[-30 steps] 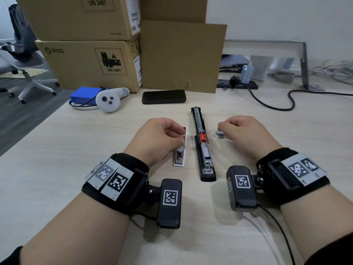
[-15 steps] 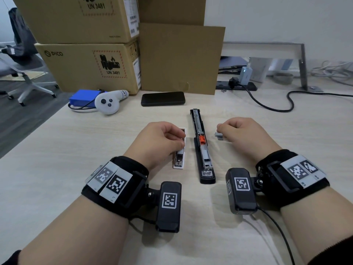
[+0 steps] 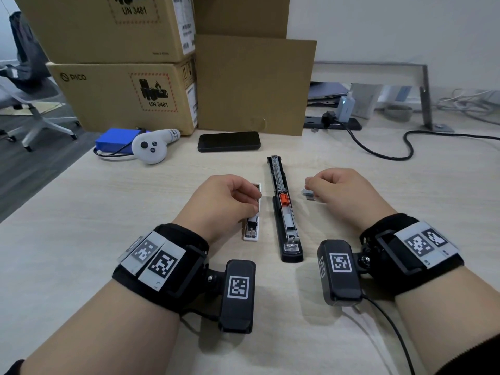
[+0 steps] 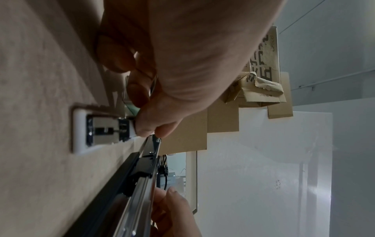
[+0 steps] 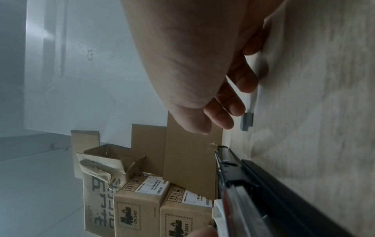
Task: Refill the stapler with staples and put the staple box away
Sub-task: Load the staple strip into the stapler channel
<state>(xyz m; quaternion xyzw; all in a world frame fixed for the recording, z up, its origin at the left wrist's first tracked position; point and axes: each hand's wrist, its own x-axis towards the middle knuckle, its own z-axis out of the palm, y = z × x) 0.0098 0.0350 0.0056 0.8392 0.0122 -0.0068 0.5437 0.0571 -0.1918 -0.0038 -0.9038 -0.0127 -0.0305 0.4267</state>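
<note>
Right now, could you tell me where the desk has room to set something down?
Bare desk lies left of the left hand, before the controller, and right of the right hand, before the cable. Between the hands, round the open stapler, it is crowded.

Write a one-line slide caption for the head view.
Black stapler lies open on the desk between two hands: left hand on a small white stapler, right hand beside staples.

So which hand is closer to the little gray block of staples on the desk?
Right. The right hand has its fingertips at the staples; the left hand is across the open black stapler, on the small white stapler.
</note>
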